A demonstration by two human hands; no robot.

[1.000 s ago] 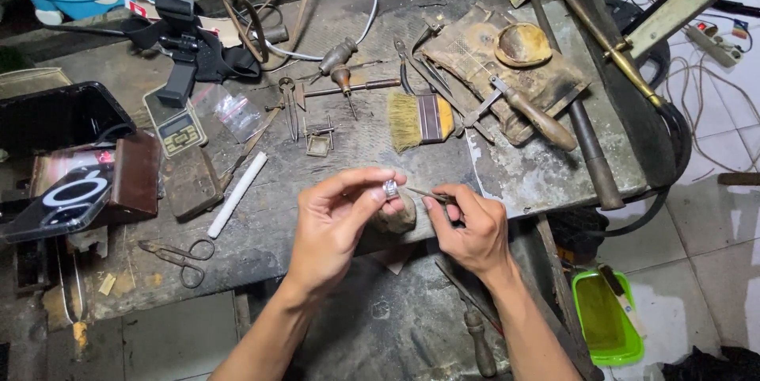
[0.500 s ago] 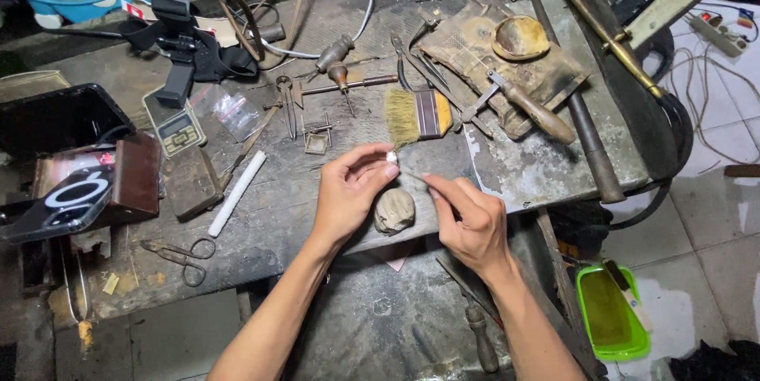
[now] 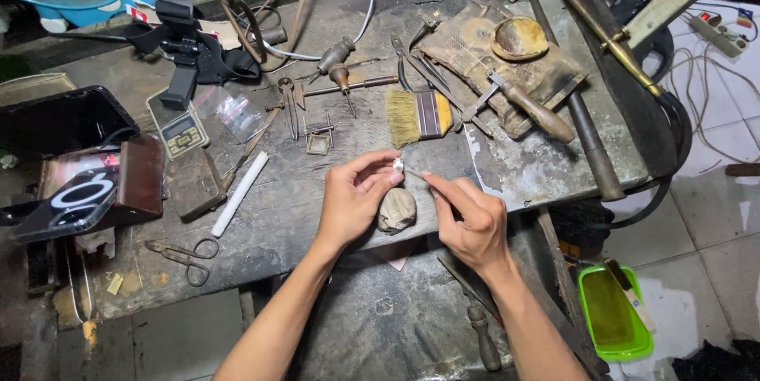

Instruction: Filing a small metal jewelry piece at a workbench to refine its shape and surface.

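Observation:
My left hand (image 3: 352, 199) pinches a small silver ring (image 3: 397, 165) between thumb and fingertips, just above the workbench's front edge. My right hand (image 3: 469, 221) grips a thin metal tool (image 3: 415, 174) whose tip touches the ring. Directly beneath the two hands lies a rounded grey-brown lump (image 3: 397, 210) on the bench. Both forearms reach in from the bottom of the view.
A worn grey workbench (image 3: 293, 191) carries a flat brush (image 3: 418, 115), a wooden-handled hammer (image 3: 529, 105), a white stick (image 3: 240, 193), scissors (image 3: 184, 254), a small scale (image 3: 180, 129), pliers and awls. A dark box (image 3: 59, 120) sits left. A green tray (image 3: 611, 312) lies on the floor, right.
Both hands have shifted slightly up and away from me, staying together over the lump. The right hand's tool has come back against the ring after being held slightly apart.

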